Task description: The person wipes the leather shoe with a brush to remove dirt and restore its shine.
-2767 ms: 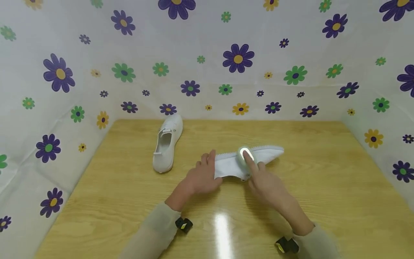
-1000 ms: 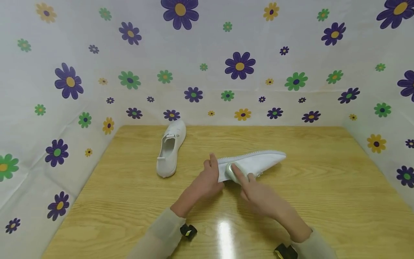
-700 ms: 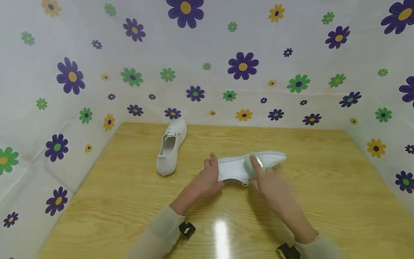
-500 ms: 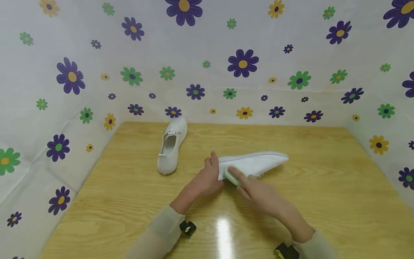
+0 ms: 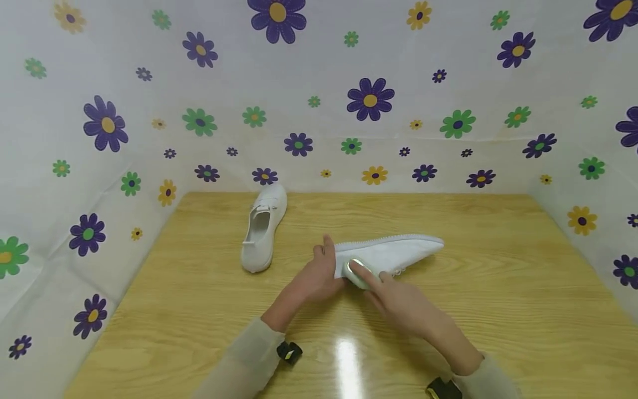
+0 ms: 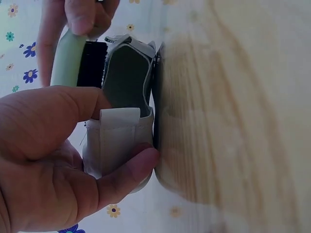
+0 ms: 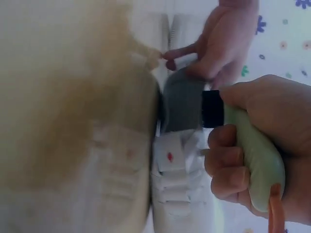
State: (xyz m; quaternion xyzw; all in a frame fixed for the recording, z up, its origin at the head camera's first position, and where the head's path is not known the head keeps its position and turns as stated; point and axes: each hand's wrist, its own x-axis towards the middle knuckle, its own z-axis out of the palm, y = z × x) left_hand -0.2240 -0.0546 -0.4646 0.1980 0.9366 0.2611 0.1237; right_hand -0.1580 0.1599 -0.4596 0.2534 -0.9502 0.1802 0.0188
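Note:
A white shoe (image 5: 394,254) lies on its side on the wooden table, toe to the right and sole edge away from me. My left hand (image 5: 316,275) grips its heel; in the left wrist view the thumb and fingers wrap around the heel (image 6: 119,141). My right hand (image 5: 406,305) holds a pale green brush (image 7: 257,160) with dark bristles (image 7: 213,109), fingers curled around its handle. The bristles touch the shoe's upper side near the heel, close to my left hand. An orange loop (image 7: 275,208) hangs from the handle's end.
A second white shoe (image 5: 264,230) stands upright at the back left of the table (image 5: 498,310). White cloth walls (image 5: 319,66) with printed flowers enclose the table at the back and sides. Black wrist cameras sit on both sleeves.
The brush in my right hand has gone back and forth along the shoe, from its middle toward the heel end. My left hand keeps its grip on the heel.

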